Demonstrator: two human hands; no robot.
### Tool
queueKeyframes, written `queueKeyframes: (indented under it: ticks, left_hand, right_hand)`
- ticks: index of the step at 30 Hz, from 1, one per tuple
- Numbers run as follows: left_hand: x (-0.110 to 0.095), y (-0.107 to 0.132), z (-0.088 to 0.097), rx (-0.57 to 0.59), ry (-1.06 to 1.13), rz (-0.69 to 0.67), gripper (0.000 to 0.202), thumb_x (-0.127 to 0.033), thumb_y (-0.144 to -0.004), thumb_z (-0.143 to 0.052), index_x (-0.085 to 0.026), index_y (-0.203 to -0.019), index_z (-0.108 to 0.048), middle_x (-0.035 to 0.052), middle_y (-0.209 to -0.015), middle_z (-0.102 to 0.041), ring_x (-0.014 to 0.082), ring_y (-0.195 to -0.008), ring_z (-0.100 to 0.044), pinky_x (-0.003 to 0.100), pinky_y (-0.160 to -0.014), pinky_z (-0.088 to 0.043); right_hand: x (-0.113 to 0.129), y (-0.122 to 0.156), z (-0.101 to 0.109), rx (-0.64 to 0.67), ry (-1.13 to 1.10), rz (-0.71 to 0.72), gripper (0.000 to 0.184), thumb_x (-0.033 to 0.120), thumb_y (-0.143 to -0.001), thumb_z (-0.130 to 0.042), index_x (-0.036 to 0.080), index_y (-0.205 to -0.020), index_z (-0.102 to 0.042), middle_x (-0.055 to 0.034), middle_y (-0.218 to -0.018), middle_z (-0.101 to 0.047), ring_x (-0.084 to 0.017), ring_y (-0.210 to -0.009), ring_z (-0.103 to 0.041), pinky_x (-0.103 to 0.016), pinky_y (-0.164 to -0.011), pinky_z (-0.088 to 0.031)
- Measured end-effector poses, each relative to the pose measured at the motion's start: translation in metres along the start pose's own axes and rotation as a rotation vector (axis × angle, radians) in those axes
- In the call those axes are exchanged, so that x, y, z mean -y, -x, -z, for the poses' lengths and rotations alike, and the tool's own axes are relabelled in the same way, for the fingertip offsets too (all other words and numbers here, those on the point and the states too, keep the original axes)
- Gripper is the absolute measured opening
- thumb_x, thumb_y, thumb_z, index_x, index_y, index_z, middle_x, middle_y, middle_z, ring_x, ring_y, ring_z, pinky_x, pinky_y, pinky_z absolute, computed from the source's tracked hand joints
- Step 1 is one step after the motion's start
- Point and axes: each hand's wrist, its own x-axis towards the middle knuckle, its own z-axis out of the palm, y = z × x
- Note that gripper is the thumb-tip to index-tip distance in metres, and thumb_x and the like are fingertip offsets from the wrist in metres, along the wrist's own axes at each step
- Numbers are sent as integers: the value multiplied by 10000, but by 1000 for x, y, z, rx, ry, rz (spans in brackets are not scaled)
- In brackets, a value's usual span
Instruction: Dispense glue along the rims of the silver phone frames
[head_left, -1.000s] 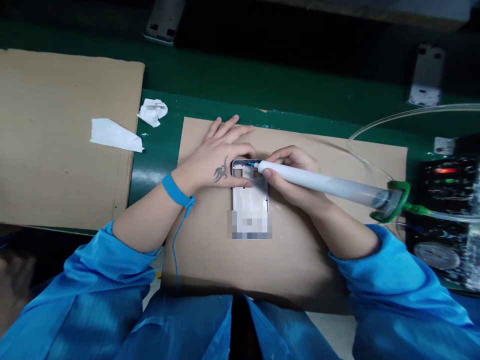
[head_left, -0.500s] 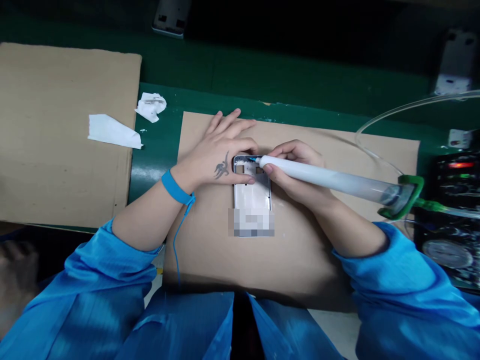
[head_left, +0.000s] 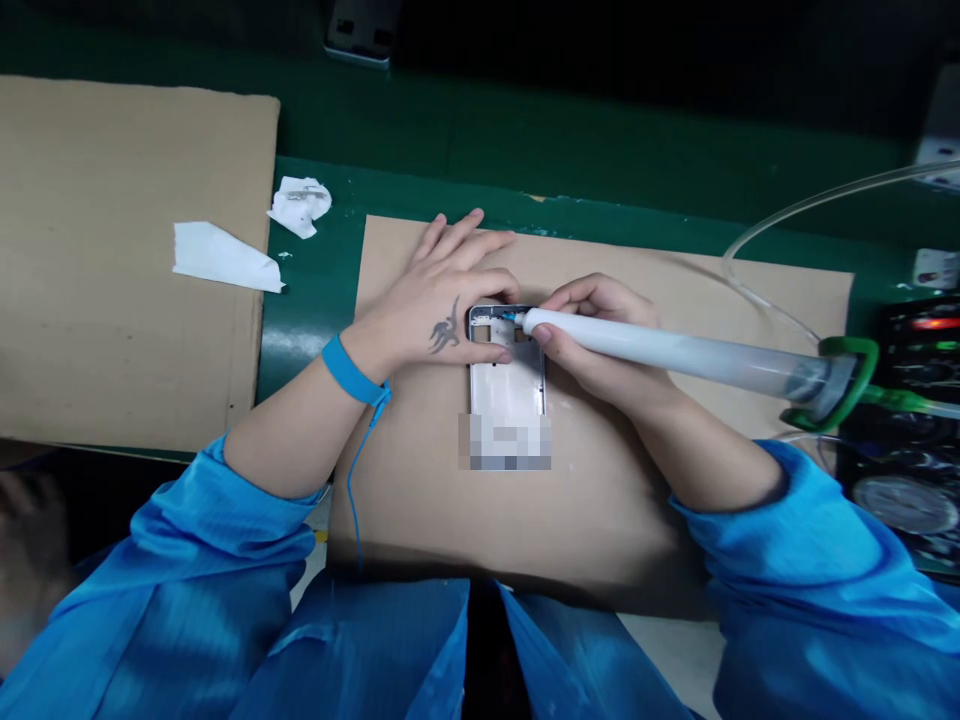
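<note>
The pale, phone-sized frame (head_left: 506,388) is lying flat near the middle of a cardboard sheet (head_left: 420,500), its long sides running near to far and its near end blurred out. The left hand (head_left: 450,312) is bracketing its far-left corner: the thumb is resting across the inner face, the index finger is curling at the far edge, and the other fingers are spreading over the cardboard. The right hand (head_left: 600,330) is pinching the front of a white syringe (head_left: 667,352) between thumb and fingers, and the blue nozzle (head_left: 509,316) is pointing left at the frame's far end; whether it is touching, I cannot tell. The frame is looking light and fairly stiff, probably thin enough to be flexing or skidding on the cardboard if pressed unevenly, so its outer rims are seeming the safest hold, clear of the cut-outs and the far strip. The syringe is looking smooth and perhaps slippery, and its long barrel is probably feeling tail-heavy, with a green flange (head_left: 870,368) and a hose (head_left: 934,408) weighing on the right end; gripping low by the nozzle is likely giving the finest control, while the hose is possibly tugging.
</note>
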Motion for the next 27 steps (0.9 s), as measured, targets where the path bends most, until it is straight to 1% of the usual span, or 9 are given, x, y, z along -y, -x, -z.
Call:
queueKeyframes:
  ticks: [5, 11, 17, 23, 27]
  left_hand:
    - [0, 0, 0, 8, -25, -6, 588, -769, -824, -936, -332, -1195, -802, 54, -1764, -540, 494, -1792, -224, 788, -1462, -33]
    - [0, 0, 0, -2, 21, 7, 600, -803, -808, -932, -323, -1144, -804, 52, -1754, -551, 516, -1786, -226, 804, -1454, -16]
    - [3, 0, -1, 8, 0, -9, 597, -794, -816, -924, -338, -1181, -804, 36, -1765, -543, 519, -1785, -219, 811, -1453, -31]
    - [3, 0, -1, 12, 0, -7, 608, -790, -829, -916, -331, -1214, -809, 39, -1789, -520, 521, -1782, -220, 793, -1458, -14]
    - [2, 0, -1, 19, 14, 4, 594, -744, -821, -946, -342, -1236, -807, 46, -1805, -506, 513, -1786, -213, 784, -1461, 5]
  right_hand:
    - [-1, 0, 1, 11, -19, 9, 383, 618, -897, -920, 275, -954, -760, -29, -795, -752, -184, -647, -659, -330, -573, -539]
    - [-2, 0, 2, 13, -24, 18, 370, 598, -899, -931, 275, -955, -758, -24, -796, -754, -180, -641, -667, -323, -568, -531]
    - [-5, 0, 1, -13, 4, 4, 434, 681, -890, -914, 282, -939, -749, -30, -798, -757, -184, -635, -666, -327, -558, -552]
    - [-5, 0, 2, -22, 5, -3, 455, 692, -879, -917, 274, -916, -742, -31, -787, -763, -182, -620, -665, -326, -536, -526]
    - [-5, 1, 4, -4, 1, -35, 484, 708, -871, -932, 272, -930, -730, -25, -779, -750, -190, -629, -667, -338, -542, -516]
